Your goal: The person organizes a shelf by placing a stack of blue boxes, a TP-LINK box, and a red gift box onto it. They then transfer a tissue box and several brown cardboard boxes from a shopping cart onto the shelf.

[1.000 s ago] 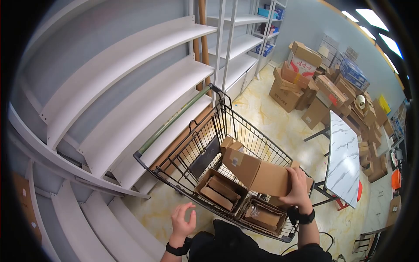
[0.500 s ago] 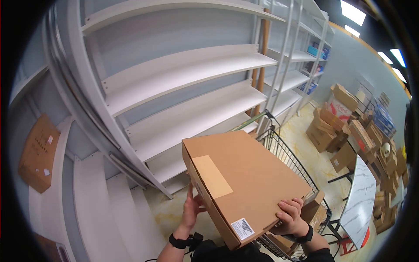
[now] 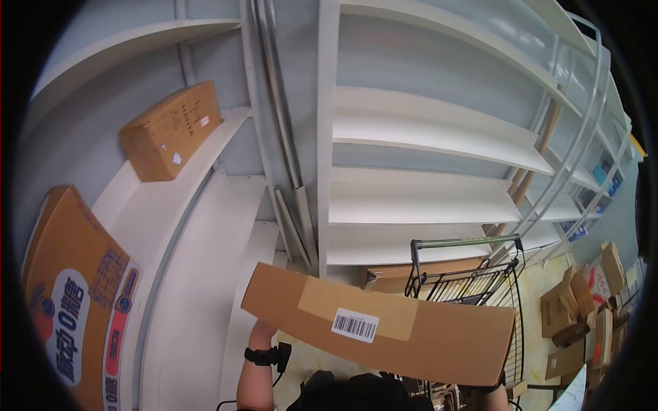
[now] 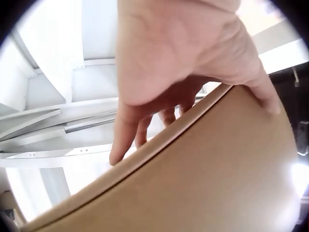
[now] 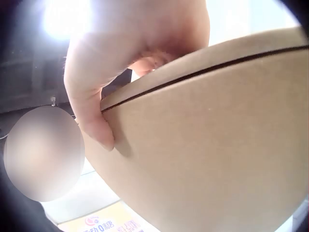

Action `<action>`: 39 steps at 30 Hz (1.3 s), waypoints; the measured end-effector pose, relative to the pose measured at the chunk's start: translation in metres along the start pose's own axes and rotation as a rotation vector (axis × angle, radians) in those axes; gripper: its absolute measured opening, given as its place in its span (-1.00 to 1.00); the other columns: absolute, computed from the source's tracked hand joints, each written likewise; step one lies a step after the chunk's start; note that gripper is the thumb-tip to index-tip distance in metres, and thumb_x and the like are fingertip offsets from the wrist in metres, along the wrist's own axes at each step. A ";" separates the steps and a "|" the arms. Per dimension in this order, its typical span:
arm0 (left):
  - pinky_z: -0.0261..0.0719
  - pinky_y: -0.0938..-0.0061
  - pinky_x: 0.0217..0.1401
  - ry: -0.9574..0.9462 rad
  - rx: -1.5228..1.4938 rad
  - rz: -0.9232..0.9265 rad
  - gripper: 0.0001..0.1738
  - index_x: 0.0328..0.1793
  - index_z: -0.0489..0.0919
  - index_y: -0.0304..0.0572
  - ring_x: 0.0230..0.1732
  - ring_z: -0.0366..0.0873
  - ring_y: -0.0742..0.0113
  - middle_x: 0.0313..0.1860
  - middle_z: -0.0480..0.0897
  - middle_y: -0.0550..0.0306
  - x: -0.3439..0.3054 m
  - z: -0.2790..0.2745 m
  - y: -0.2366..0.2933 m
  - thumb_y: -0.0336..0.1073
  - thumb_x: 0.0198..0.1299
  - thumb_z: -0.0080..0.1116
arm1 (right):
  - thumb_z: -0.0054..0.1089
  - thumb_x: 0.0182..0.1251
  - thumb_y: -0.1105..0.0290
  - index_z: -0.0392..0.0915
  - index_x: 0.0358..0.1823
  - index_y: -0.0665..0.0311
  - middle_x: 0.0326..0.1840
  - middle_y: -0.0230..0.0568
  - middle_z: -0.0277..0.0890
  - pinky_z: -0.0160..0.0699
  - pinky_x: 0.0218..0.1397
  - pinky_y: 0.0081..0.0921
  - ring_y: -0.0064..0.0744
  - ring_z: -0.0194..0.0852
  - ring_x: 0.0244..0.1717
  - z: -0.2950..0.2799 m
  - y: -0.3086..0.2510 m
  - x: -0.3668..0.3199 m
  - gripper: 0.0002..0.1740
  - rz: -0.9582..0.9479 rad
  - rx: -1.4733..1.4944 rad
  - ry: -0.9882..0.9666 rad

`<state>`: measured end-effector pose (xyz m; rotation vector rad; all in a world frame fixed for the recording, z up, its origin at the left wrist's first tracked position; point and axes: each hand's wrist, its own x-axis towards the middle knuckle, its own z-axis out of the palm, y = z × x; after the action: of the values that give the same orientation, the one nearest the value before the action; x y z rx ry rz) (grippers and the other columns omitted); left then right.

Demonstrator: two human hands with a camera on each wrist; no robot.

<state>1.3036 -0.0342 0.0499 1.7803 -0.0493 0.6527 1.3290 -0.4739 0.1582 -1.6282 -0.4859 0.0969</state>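
A flat brown cardboard box [image 3: 445, 335] is held up in front of the person between both hands. A barcode label [image 3: 355, 325] and a paler tan strip lie on the side facing the head camera. At its left end, the left hand [image 4: 178, 53] grips the edge, thumb on the broad face and fingers round the narrow side. The right hand [image 5: 137, 38] grips the other end, its thumb pressed against the broad face. In the head view the box hides most of both hands.
Behind the box stand white shelves [image 3: 425, 198]. A black wire shopping cart [image 3: 517, 329] with a green handle is at the right. On the left shelving sit a brown carton [image 3: 171, 133] and a large printed carton [image 3: 75, 294]. Cardboard boxes [image 3: 569, 308] pile up at far right.
The right hand was on cartons in the cart; then both hands held the box above the cart. Now the box is tipped up and further left, and the view has turned left toward the shelves.
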 end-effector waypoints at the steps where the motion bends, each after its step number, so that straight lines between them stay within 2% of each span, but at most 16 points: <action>1: 0.31 0.40 0.24 -0.075 0.362 0.208 -0.42 0.30 0.19 -0.30 0.20 0.34 0.30 0.18 0.39 0.05 -0.016 -0.015 0.013 -0.11 0.25 -0.06 | 0.51 -0.44 0.05 0.13 0.16 0.35 0.16 -0.06 0.19 0.15 0.23 -0.28 -0.25 0.21 0.16 0.013 -0.011 0.028 0.08 0.052 0.011 -0.063; 5: 0.25 0.32 0.29 0.093 0.228 0.124 -0.45 0.25 0.24 -0.30 0.13 0.39 0.29 0.10 0.43 0.07 -0.054 -0.031 0.023 -0.13 0.23 -0.04 | 0.49 -0.40 0.06 0.14 0.16 0.35 0.18 -0.02 0.17 0.14 0.24 -0.26 -0.22 0.18 0.20 0.036 -0.030 0.062 0.04 0.232 0.034 -0.180; 7: 0.19 0.26 0.31 0.319 -0.537 0.105 -0.55 0.14 0.32 -0.25 0.08 0.39 0.26 -0.04 0.47 0.12 -0.063 -0.033 0.048 -0.15 0.21 -0.01 | 0.48 -0.38 0.06 0.15 0.16 0.35 0.20 0.00 0.17 0.14 0.25 -0.25 -0.21 0.16 0.22 0.047 -0.036 0.069 0.03 0.317 0.040 -0.224; 8: 0.19 0.26 0.31 0.337 -0.525 0.101 -0.55 0.14 0.32 -0.25 0.08 0.39 0.26 -0.04 0.47 0.12 -0.072 -0.040 0.050 -0.15 0.21 -0.01 | 0.38 -0.20 0.07 0.17 0.15 0.36 0.21 0.03 0.16 0.13 0.25 -0.23 -0.18 0.12 0.24 0.043 -0.010 0.083 -0.10 0.128 -0.009 -0.409; 11: 0.27 0.35 0.21 0.520 -0.372 -0.087 -0.68 0.03 0.39 -0.18 0.15 0.32 0.22 0.06 0.41 0.12 -0.091 -0.048 0.074 -0.28 0.16 0.02 | 0.30 -0.09 0.08 0.17 0.14 0.35 0.23 0.05 0.13 0.12 0.25 -0.22 -0.15 0.09 0.26 0.052 0.014 0.110 -0.19 -0.078 -0.170 -0.589; 14: 0.25 0.37 0.19 0.658 -0.233 -0.230 -0.77 -0.05 0.38 -0.17 0.09 0.34 0.25 0.01 0.41 0.12 -0.099 -0.043 0.115 -0.29 0.19 -0.08 | 0.36 -0.09 0.17 -0.17 0.40 0.26 0.35 0.08 -0.04 0.06 0.32 -0.27 -0.17 -0.02 0.35 0.062 0.043 0.129 0.09 -0.056 -0.146 -0.664; 17: 0.21 0.35 0.21 0.660 0.014 -0.186 -0.55 0.01 0.36 -0.18 0.10 0.32 0.23 0.02 0.39 0.07 -0.117 -0.054 0.100 -0.18 0.01 0.16 | 0.33 -0.05 0.18 -0.23 0.43 0.19 0.44 0.00 -0.21 0.02 0.34 -0.29 -0.19 -0.14 0.41 0.071 0.063 0.146 0.09 -0.271 -0.124 -0.772; 18: 0.19 0.34 0.22 0.593 0.078 -0.156 -0.38 0.04 0.35 -0.21 0.12 0.30 0.21 0.04 0.37 0.04 -0.121 -0.054 0.095 -0.14 -0.16 0.29 | 0.33 -0.05 0.18 -0.23 0.43 0.19 0.44 0.00 -0.21 0.02 0.34 -0.29 -0.19 -0.14 0.41 0.076 0.069 0.150 0.09 -0.276 -0.116 -0.786; 20: 0.18 0.34 0.22 0.534 0.150 -0.126 -0.21 0.06 0.34 -0.23 0.14 0.28 0.18 0.05 0.34 0.01 -0.128 -0.056 0.080 -0.10 -0.34 0.42 | 0.54 -0.33 0.33 -0.56 0.40 0.23 0.45 0.09 -0.32 -0.21 0.42 -0.26 -0.15 -0.30 0.46 0.084 0.085 0.154 0.45 -0.014 0.018 -0.766; 22: 0.16 0.31 0.23 0.468 0.244 -0.022 0.05 0.12 0.31 -0.28 0.16 0.24 0.13 0.09 0.30 -0.06 -0.135 -0.058 0.064 -0.09 -0.67 0.53 | 0.54 -0.34 0.29 -0.52 0.40 0.24 0.44 0.12 -0.31 -0.22 0.43 -0.26 -0.12 -0.33 0.46 0.094 0.108 0.152 0.44 -0.147 -0.140 -0.754; 25: 0.18 0.30 0.22 0.397 0.381 -0.004 0.06 0.14 0.30 -0.30 0.16 0.23 0.11 0.09 0.28 -0.08 -0.130 -0.062 0.065 -0.11 -0.65 0.54 | 0.52 -0.35 0.12 -0.38 0.41 0.29 0.43 0.18 -0.28 -0.27 0.42 -0.10 0.00 -0.39 0.47 0.117 0.100 0.143 0.39 -0.311 -0.540 -0.753; 27: 0.21 0.29 0.20 0.394 0.356 -0.010 0.05 0.12 0.31 -0.31 0.14 0.25 0.10 0.08 0.30 -0.08 -0.125 -0.062 0.062 -0.11 -0.65 0.54 | 0.46 -0.34 -0.01 -0.27 0.39 0.33 0.41 0.19 -0.24 -0.30 0.37 0.11 0.09 -0.33 0.44 0.145 0.088 0.129 0.34 -0.438 -0.972 -0.908; 28: 0.22 0.29 0.19 0.359 0.355 -0.005 0.04 0.12 0.32 -0.30 0.13 0.27 0.08 0.08 0.31 -0.07 -0.120 -0.063 0.062 -0.12 -0.65 0.54 | 0.42 -0.33 -0.02 -0.15 0.36 0.34 0.39 0.16 -0.18 -0.34 0.32 0.27 0.10 -0.30 0.43 0.156 0.087 0.126 0.25 -0.451 -0.955 -0.928; 32: 0.23 0.27 0.19 0.245 0.448 0.056 0.02 0.12 0.35 -0.28 0.08 0.31 0.05 0.06 0.35 -0.04 -0.099 -0.074 0.071 -0.14 -0.64 0.53 | 0.41 -0.30 0.08 -0.04 0.32 0.30 0.28 0.13 0.00 -0.18 0.33 0.15 0.14 -0.10 0.34 0.172 0.115 0.132 0.13 -0.594 -0.981 -0.788; 34: 0.21 0.25 0.20 0.208 0.464 0.047 0.02 0.12 0.35 -0.26 0.08 0.31 0.04 0.07 0.35 -0.03 -0.087 -0.076 0.075 -0.12 -0.65 0.53 | 0.39 -0.30 0.17 0.07 0.24 0.31 0.09 0.07 0.16 0.14 0.24 -0.07 0.14 0.16 0.15 0.172 0.120 0.140 0.00 -0.543 -0.785 -0.760; 39: 0.06 0.04 0.28 0.066 0.590 0.018 0.06 0.18 0.35 -0.21 0.15 0.28 0.00 0.13 0.35 -0.01 -0.042 -0.077 0.092 0.03 -0.60 0.51 | 0.45 -0.43 0.18 0.17 0.12 0.37 -0.09 -0.01 0.22 0.38 0.01 -0.25 0.05 0.31 -0.07 0.176 0.121 0.141 -0.03 -0.379 -0.701 -0.725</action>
<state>1.2046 -0.0062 0.1241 2.3218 0.1915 0.7926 1.4261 -0.2636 0.0497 -2.1242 -1.5069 0.2562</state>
